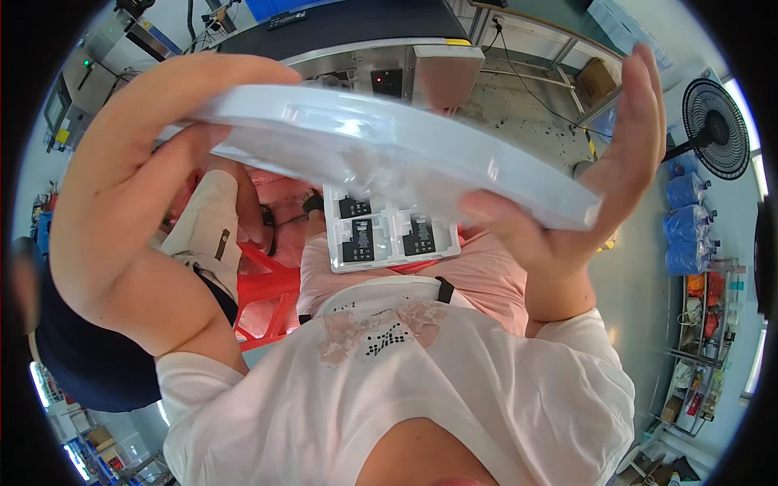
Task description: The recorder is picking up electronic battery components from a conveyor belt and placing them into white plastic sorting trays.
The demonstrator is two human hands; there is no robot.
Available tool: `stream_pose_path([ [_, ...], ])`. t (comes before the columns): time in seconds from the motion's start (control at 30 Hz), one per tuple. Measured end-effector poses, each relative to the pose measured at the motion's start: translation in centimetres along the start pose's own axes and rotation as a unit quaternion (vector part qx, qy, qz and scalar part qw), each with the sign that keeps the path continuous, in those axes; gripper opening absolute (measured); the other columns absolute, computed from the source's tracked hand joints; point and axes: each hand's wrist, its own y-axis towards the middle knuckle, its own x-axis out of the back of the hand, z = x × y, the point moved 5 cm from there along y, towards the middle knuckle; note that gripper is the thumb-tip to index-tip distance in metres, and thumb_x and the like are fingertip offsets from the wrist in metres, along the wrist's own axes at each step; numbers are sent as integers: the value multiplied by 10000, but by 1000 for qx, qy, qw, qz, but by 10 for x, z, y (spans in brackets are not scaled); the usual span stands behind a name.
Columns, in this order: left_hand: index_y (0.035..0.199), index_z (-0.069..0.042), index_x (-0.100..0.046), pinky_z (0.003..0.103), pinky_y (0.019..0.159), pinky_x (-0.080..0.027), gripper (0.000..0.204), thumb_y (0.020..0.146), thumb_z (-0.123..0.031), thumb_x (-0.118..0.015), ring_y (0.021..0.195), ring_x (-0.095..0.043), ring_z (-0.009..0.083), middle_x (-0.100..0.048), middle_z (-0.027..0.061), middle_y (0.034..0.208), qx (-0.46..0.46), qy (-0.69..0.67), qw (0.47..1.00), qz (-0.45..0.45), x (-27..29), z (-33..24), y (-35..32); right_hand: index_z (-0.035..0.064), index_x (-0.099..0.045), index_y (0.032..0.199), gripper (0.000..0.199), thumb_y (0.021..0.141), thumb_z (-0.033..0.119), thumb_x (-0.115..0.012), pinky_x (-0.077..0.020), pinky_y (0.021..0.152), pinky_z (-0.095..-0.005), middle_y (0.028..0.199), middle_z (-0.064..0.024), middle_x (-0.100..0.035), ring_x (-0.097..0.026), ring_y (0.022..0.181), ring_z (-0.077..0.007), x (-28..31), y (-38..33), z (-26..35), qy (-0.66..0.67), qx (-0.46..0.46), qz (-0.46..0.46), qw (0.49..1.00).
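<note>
A: In the head view, what do the hands have?

B: Both hold a white plastic tray (381, 146), raised close to the camera and tilted, its left end higher than its right. The left hand (142, 138) grips the left end: the fingers curl over the top edge and the thumb lies along the underside, so that hand is pinching the tray's rim. The right hand (604, 162) takes the right end, the fingers stretched upward behind the edge and the thumb pressing in from the front, so it clamps that corner.

A: Anything inside the tray?

B: I cannot tell; its top face is turned away and only a glossy clear film shows over it.

A: And below it?

B: A second, smaller tray (389, 235) lies on the person's lap, just under the raised one. It has moulded pockets with flat black rectangular parts (357, 240) in them. The raised tray covers its upper part.

A: What surrounds the person?

B: A red plastic stool (271, 300) stands at the left, beside another person in a dark top (89, 348). Above, a metal conveyor machine (381, 57) with a dark belt runs across. At the right a black standing fan (713, 130) is on the grey floor, with blue water bottles (687, 223) stacked below it.
</note>
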Motion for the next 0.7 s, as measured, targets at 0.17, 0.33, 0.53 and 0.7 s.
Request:
stream_pose_path([
  [0.17,1022,-49,-606,299,818,-392,372,682,49,-492,913,-509,235,-558,90,950,-90,188,977,31,-15,12,36,-36,-527,1096,461,745,210,-698,-442,773,-296,1058,-106,-588,-570,909,-175,-37,-27,-10,300,-389,258,832],
  [0.33,1207,-127,-506,513,969,-287,525,707,-149,-665,1185,-389,299,-437,112,1239,-96,386,901,-170,-115,92,62,-8,-539,1108,325,820,123,-611,-465,704,-269,974,-52,-609,-589,812,-139,-73,-173,-38,428,-670,42,604],
  [0.53,1338,11,-258,612,973,-215,779,796,-450,-577,1273,-179,476,-184,327,1360,409,156,899,6,-267,200,-47,38,-373,1277,447,873,110,-547,-470,883,-388,1211,-118,-499,-529,1065,-241,-58,-317,-8,460,-789,-107,392],
  [0.7,1360,36,-180,460,1036,-247,743,827,-297,-576,1246,-237,482,-219,356,1336,428,-89,897,-68,-367,278,-83,43,-329,1315,562,846,193,-600,-455,896,-409,1233,-140,-471,-499,1092,-284,-47,-381,-3,367,-883,-15,294],
])
